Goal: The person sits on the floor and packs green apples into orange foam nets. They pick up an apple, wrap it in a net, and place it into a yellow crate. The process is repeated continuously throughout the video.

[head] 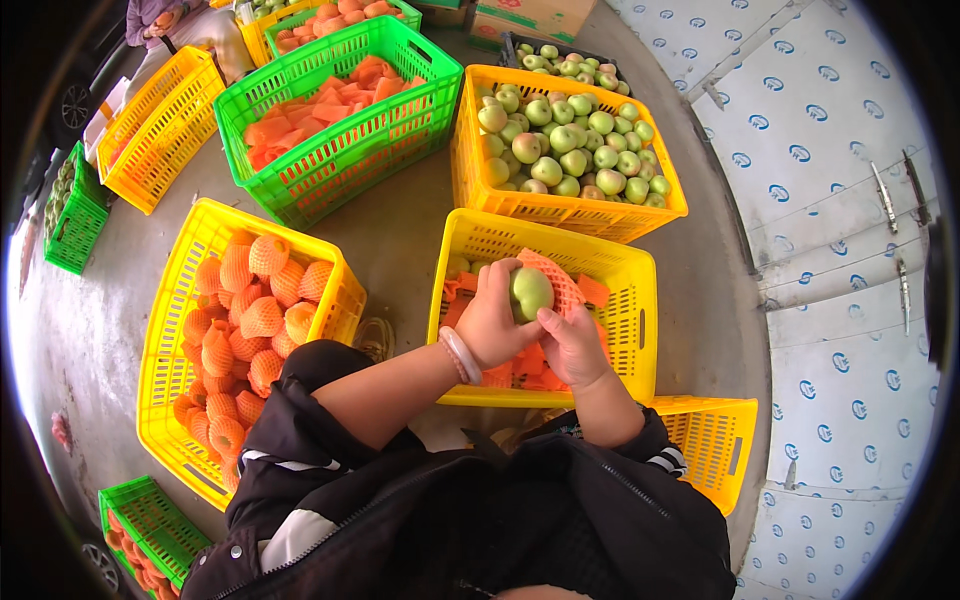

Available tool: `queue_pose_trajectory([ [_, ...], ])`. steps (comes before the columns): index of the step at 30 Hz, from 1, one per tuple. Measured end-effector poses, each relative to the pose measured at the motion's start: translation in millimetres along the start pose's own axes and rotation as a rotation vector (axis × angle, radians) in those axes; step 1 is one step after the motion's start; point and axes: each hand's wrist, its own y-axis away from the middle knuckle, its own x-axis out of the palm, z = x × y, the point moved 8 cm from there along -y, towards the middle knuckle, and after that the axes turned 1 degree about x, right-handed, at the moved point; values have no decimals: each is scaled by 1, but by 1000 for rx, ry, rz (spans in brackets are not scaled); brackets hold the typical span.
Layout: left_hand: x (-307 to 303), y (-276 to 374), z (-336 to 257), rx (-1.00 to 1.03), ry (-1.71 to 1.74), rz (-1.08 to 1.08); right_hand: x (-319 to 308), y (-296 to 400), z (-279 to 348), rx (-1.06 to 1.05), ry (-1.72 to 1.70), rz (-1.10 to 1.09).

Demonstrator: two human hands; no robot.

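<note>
Above the yellow plastic crate point(637, 330) in front of me, my left hand point(491, 311) holds a green apple point(531, 292). My right hand point(574, 341) grips an orange foam net sleeve point(553, 276), opened out along the apple's right side, and its thumb is near the apple's lower edge. Inside the crate lie loose orange foam sleeves point(532, 367) and, partly hidden behind my left hand, some green apples. A yellow crate point(480, 199) heaped with bare green apples point(562, 140) stands just beyond.
At left stands a yellow crate point(161, 360) of foam-wrapped fruit point(262, 318). A green crate point(337, 142) of flat foam sleeves point(330, 112) is beyond it. More crates stand around, one yellow at lower right point(731, 450). Another person point(180, 34) sits at upper left. A patterned panel wall point(825, 187) runs along the right.
</note>
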Motion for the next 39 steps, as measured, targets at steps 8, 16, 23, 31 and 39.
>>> queue_pose_trajectory([
  [8,-20,-16,34,-160,441,-20,-19,-24,-1,-22,-288,89],
  [16,42,12,1,-576,1203,635,-24,3,1,15,-701,573],
  [23,40,2,-13,-552,1185,720,-25,8,-4,106,-530,572],
  [31,19,-14,27,-553,919,274,-33,-3,8,106,-203,395],
  [39,-12,-27,1,56,-294,-36,-58,-17,20,-237,557,-116],
])
